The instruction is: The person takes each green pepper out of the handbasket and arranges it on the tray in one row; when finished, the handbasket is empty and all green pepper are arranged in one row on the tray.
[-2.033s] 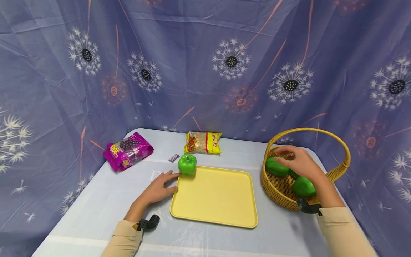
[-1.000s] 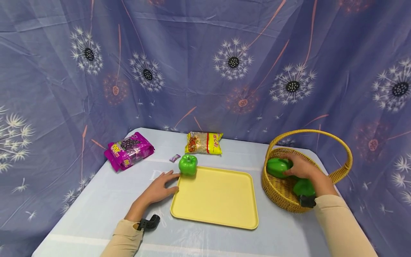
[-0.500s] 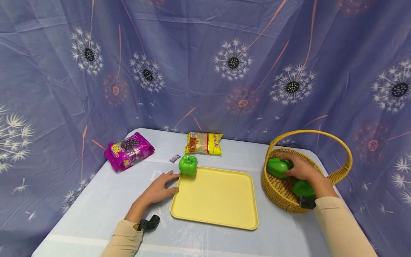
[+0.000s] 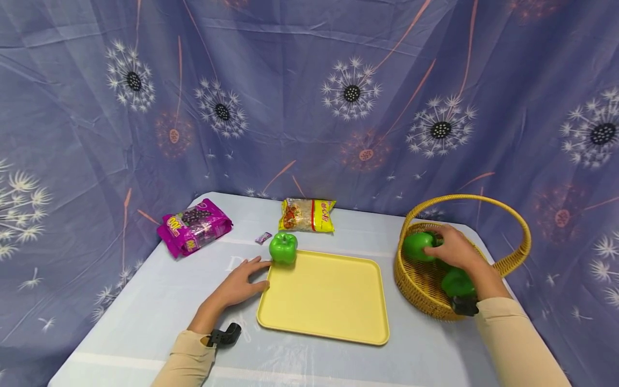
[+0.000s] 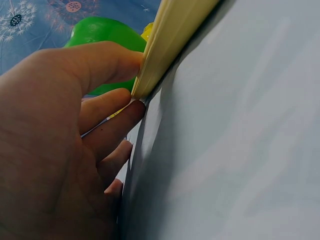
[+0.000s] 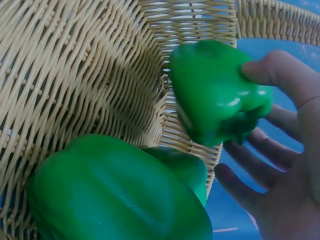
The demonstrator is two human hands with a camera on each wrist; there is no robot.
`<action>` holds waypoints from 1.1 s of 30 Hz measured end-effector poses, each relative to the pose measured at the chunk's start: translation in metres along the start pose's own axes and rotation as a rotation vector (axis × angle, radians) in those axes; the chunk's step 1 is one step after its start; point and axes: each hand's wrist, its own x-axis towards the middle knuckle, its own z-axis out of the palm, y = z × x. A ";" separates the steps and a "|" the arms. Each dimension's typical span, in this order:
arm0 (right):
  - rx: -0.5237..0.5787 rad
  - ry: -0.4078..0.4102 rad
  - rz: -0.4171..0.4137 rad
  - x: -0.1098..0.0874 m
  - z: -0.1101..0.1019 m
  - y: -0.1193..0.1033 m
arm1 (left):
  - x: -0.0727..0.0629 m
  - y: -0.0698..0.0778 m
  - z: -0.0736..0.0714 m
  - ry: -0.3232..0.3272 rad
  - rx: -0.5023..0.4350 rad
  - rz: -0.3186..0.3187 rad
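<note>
Green pepper (image 4: 417, 247) stays within the wicker basket (image 4: 410, 291), pinched by the right hand (image 4: 453, 247), thumb on one side and fingertips on the other, likely for a secure hold. Left hand (image 4: 240, 283) lies relaxed, fingers loosely extended and touching the rim of the yellow tray (image 4: 326, 298), perhaps to steady it. Tabletop (image 4: 130, 333) is pale, slightly glossy; blue dandelion-print drapes (image 4: 290, 80) enclose it at back and sides.

Dandelion-printed cloth (image 4: 290, 80) is hanging from nine o'clock through twelve to three, screening off what is looking like a makeshift recording booth and hiding the wider surroundings. A pale-covered table (image 4: 290, 363) is spreading toward six o'clock, and black strapped-on devices (image 4: 226, 335) are sitting at both wrists (image 4: 205, 318).
</note>
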 end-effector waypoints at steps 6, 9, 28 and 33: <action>0.047 0.072 0.033 -0.003 -0.003 -0.007 | 0.000 0.001 0.000 0.000 -0.004 -0.012; 0.057 0.103 0.027 -0.004 -0.004 -0.010 | -0.001 0.001 0.000 -0.005 -0.011 -0.008; 0.053 0.178 -0.098 -0.002 -0.011 -0.030 | -0.001 0.000 -0.001 -0.001 -0.015 -0.012; 0.028 0.184 -0.125 -0.010 -0.015 -0.038 | 0.000 0.001 -0.002 -0.003 -0.012 -0.014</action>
